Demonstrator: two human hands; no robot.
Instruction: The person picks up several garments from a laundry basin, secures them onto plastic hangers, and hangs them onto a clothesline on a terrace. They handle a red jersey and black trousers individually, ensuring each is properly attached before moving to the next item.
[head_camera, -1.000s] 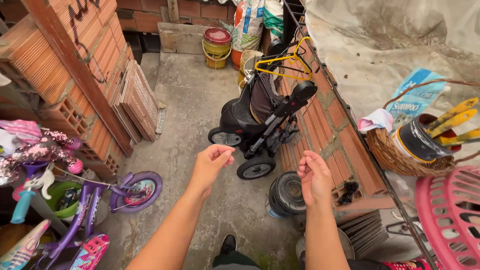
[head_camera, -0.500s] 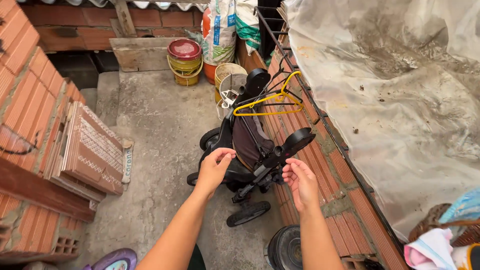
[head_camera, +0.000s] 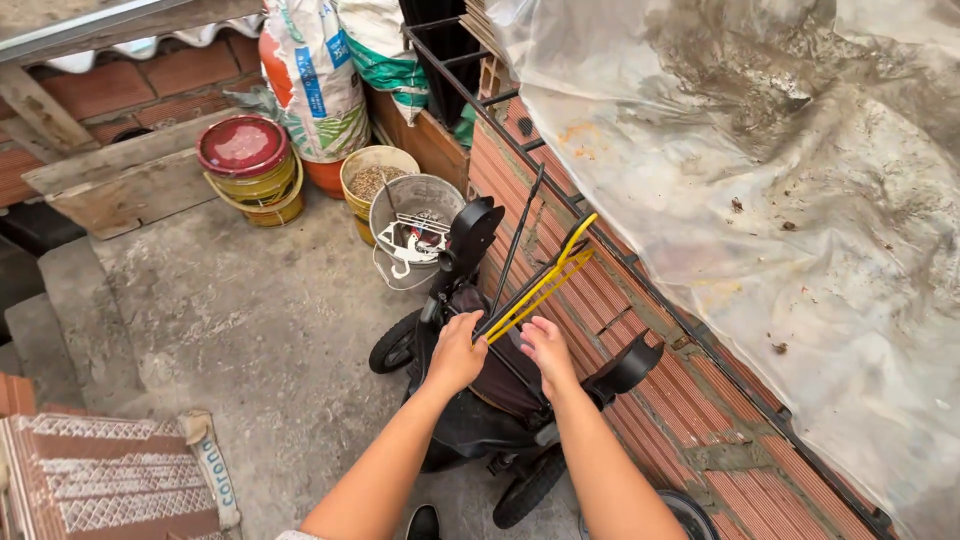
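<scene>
A metal bucket (head_camera: 415, 225) holds white hangers; the tub (head_camera: 374, 172) behind it holds gravel. Your hands were curled in open air a moment ago; now your left hand (head_camera: 456, 352) and right hand (head_camera: 546, 348) close on the yellow hangers (head_camera: 545, 283) lying atop the folded black stroller (head_camera: 478, 400) beside the ribbed brick wall (head_camera: 640, 320).

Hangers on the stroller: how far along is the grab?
Done: both hands have reached the folded stroller. In hand: the left hand and right hand are on the yellow and black hangers lying on it; whether either has closed around them is unclear. Left: the hangers are not lifted, their hooks still pointing up by the brick wall.
</scene>
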